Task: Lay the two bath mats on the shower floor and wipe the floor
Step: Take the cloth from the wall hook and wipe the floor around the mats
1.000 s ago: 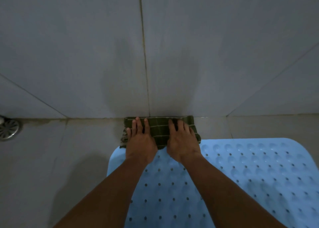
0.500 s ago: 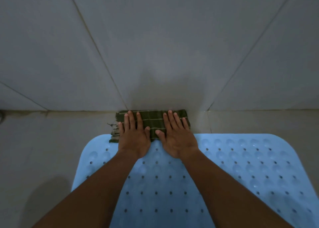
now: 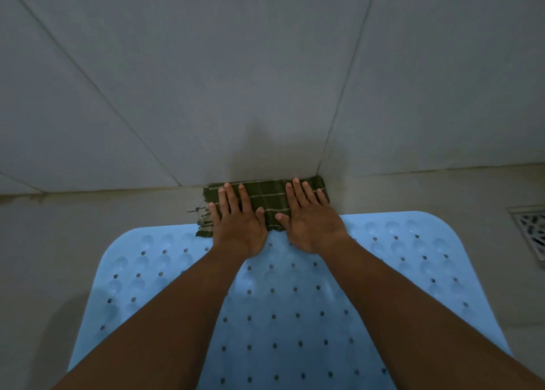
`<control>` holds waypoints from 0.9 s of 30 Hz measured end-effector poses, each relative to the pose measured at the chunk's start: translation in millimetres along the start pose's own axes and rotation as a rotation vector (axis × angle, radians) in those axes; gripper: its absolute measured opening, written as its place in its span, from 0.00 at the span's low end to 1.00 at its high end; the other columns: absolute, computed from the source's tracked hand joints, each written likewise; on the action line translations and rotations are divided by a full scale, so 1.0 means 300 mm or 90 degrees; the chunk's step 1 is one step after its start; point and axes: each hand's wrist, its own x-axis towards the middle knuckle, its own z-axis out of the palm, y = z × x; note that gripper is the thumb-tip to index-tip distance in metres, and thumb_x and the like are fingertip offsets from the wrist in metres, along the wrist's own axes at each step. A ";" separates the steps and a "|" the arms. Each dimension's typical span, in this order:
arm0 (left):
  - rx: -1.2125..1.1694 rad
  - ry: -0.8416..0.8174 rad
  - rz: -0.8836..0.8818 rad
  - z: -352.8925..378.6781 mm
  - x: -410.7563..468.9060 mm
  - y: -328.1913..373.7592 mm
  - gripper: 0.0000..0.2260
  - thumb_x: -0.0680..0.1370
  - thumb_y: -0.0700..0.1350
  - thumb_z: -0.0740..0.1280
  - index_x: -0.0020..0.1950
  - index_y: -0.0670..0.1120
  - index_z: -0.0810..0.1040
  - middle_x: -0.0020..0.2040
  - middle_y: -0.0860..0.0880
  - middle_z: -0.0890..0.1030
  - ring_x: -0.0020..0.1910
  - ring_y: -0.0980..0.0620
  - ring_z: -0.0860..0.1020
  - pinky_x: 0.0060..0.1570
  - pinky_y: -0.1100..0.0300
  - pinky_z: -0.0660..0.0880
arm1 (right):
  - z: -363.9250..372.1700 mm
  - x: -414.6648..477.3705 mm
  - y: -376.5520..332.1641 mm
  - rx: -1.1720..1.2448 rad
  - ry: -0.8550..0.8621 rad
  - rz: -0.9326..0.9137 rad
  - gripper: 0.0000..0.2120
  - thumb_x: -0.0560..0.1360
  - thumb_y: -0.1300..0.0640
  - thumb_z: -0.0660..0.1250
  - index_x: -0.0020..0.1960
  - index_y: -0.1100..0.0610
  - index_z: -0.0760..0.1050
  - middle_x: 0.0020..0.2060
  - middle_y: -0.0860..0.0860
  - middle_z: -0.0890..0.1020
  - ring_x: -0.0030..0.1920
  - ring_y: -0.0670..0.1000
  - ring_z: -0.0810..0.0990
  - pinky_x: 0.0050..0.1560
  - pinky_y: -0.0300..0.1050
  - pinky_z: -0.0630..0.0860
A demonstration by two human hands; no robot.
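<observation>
Left hand and right hand press flat, fingers straight, on the folded dark green striped cloth, on the grey floor between the tiled wall and the pale blue perforated rubber bath mat. Best to slide it along the wall's foot with even pressure, clear of the mat's edge.

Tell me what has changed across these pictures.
The left hand and right hand have slid the green cloth rightward along the foot of the wall, from the left corner of the blue mat toward the middle of its far edge. Nothing was grasped or released. Unchanged: both palms press flat on it, fingers straight; the mat stays put.
</observation>
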 end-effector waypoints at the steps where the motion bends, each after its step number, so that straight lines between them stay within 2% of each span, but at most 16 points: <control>1: -0.001 -0.005 -0.001 0.002 0.000 0.018 0.31 0.83 0.57 0.43 0.80 0.42 0.37 0.80 0.39 0.36 0.78 0.41 0.36 0.76 0.42 0.37 | 0.000 -0.008 0.020 0.004 0.007 -0.002 0.33 0.83 0.40 0.44 0.81 0.56 0.38 0.80 0.52 0.40 0.80 0.52 0.39 0.78 0.53 0.39; 15: -0.010 -0.076 0.004 0.039 -0.013 0.418 0.32 0.83 0.58 0.42 0.79 0.43 0.32 0.78 0.40 0.31 0.77 0.42 0.31 0.75 0.40 0.35 | -0.033 -0.116 0.405 0.001 0.006 0.027 0.33 0.83 0.40 0.45 0.81 0.54 0.40 0.81 0.52 0.41 0.80 0.52 0.41 0.77 0.52 0.39; 27: 0.009 -0.092 -0.004 0.076 -0.032 0.726 0.32 0.83 0.58 0.42 0.79 0.43 0.32 0.78 0.40 0.30 0.77 0.42 0.31 0.74 0.39 0.34 | -0.061 -0.188 0.717 0.010 -0.023 0.027 0.33 0.83 0.39 0.43 0.81 0.52 0.37 0.80 0.50 0.38 0.79 0.50 0.37 0.78 0.52 0.37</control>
